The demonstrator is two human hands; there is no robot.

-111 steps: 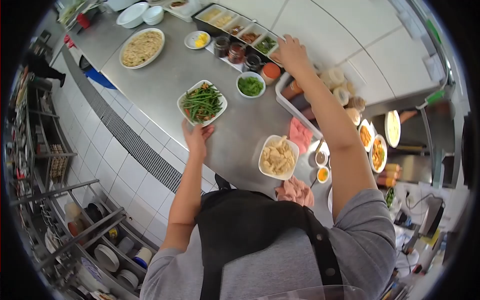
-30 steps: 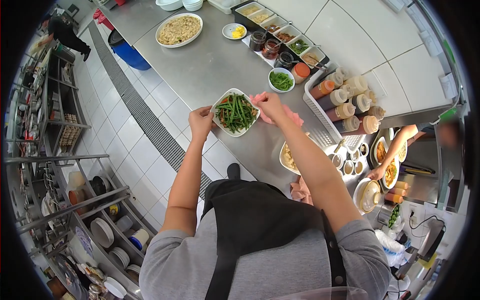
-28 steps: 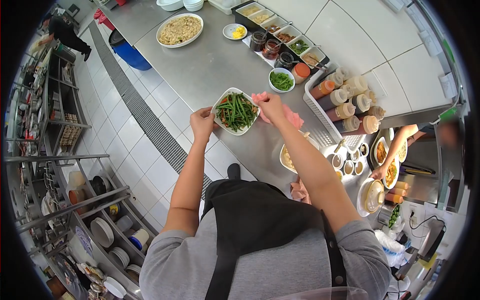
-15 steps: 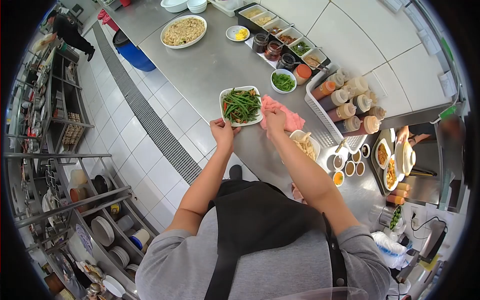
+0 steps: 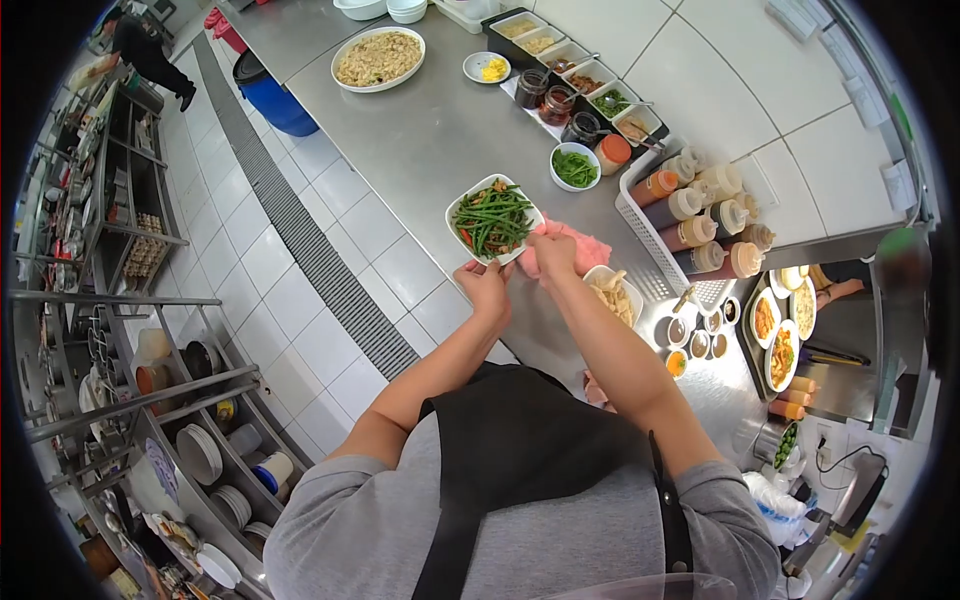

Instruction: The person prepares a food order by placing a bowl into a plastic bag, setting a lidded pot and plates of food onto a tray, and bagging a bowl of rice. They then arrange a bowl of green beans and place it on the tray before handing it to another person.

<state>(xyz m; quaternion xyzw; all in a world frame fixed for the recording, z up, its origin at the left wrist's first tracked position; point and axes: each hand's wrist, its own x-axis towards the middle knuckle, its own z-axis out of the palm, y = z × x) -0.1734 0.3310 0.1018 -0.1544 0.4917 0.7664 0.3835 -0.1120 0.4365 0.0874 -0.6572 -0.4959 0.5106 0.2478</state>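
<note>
A white square dish of green beans (image 5: pixel 492 222) with small reddish bits is over the steel counter, near its front edge. My left hand (image 5: pixel 487 290) is closed on the near rim of this dish, thumb and fingers pinching it. My right hand (image 5: pixel 553 254) is closed on a pink cloth (image 5: pixel 590 252), bunched against the dish's right side. Whether the right fingers also touch the rim is hidden. Just right of my right wrist stands a white dish of pale, fried-looking pieces (image 5: pixel 614 295), partly covered by my forearm. A bowl of cut greens (image 5: pixel 574 167) sits beyond the cloth.
A plate of fried rice (image 5: pixel 379 60) lies farther along the steel counter (image 5: pixel 420 130). Topping containers (image 5: pixel 590 78) and a basket of squeeze bottles (image 5: pixel 655 235) line the wall. Small sauce cups (image 5: pixel 698 344) and a tray of filled plates (image 5: pixel 752 350) are at right, near another person's hand (image 5: pixel 838 288).
The green bean dish has turned and shifted slightly, and my left hand has moved to its near edge. At the right, the other person's hand has drawn back from the tray's plates.
</note>
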